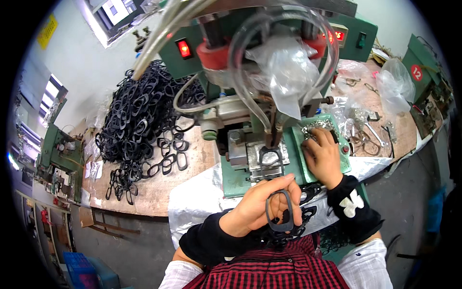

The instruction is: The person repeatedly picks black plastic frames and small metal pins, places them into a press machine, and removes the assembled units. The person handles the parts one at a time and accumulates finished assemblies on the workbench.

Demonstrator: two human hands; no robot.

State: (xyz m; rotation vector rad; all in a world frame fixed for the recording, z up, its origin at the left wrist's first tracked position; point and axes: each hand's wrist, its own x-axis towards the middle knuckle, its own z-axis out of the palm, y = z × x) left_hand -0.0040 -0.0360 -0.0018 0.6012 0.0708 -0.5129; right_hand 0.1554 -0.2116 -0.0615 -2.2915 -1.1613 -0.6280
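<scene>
My left hand [257,204] is closed on a black eyeglass frame [280,228], one of its lens rims standing in front of the palm and fingers. Just beyond the fingertips, a dark lens rim [262,159] lies at the metal fixture [284,153] of the press; whether it belongs to the held frame I cannot tell. To the right, my right hand [323,156] dips into a green tray [344,164], its bent fingers among small shiny metal parts [321,124]. What its fingertips pinch, if anything, is too small to make out.
The green press [175,55] rises close ahead, with clear hoses and a plastic bag [288,72]. A heap of black eyeglass frames [144,111] covers the table to the left. A wrench [375,134] and plastic bags lie right. More frames [305,214] sit beneath my hands.
</scene>
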